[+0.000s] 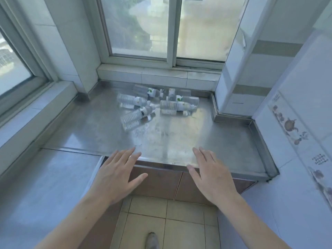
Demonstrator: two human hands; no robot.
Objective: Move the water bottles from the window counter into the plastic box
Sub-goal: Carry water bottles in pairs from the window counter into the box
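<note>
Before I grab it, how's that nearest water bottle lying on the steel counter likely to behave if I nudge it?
The nearest bottle lies on its side on the smooth steel counter, so a nudge would probably roll it. Its thin ribbed plastic likely dents under a firm squeeze. It looks clear; I cannot tell whether it is full, so its weight is uncertain.

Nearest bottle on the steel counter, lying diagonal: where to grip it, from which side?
Likely best: wrap the ribbed body of the nearest bottle below its label, coming from above with the left hand. It lies flat, base toward the person, cap pointing away toward the other bottles, so its near side is clear.
</note>
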